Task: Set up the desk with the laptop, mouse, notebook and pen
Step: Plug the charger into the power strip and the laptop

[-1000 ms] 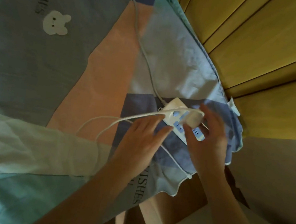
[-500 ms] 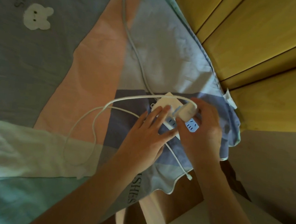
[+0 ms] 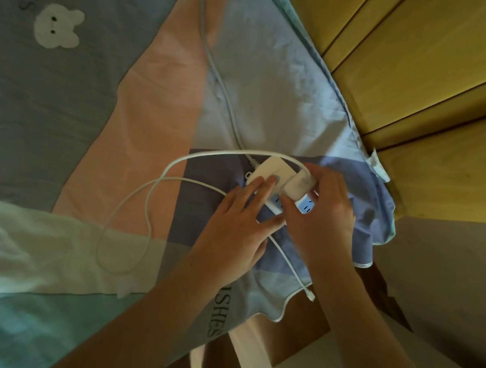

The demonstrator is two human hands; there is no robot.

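Note:
A white power strip (image 3: 268,168) with blue sockets lies on the patchwork bedsheet (image 3: 76,100) near the bed's right edge. My left hand (image 3: 236,226) lies flat with straight fingers pressing on the strip. My right hand (image 3: 320,218) grips a white charger block (image 3: 298,185) that sits on the strip's sockets. The charger's thin white cable (image 3: 145,211) loops over the sheet to the left, and its free plug end (image 3: 310,297) hangs at the sheet's edge. No laptop, mouse, notebook or pen is in view.
The strip's thick grey cord (image 3: 211,65) runs up the bed toward the top. A yellow wooden wall of panels (image 3: 434,85) borders the bed on the right. Below the sheet's edge a brown bed frame (image 3: 309,325) and pale floor (image 3: 453,288) show.
My right hand has brought the charger block down onto the strip's sockets. My left hand slid up onto the strip. The cable's loop has spread wider on the sheet.

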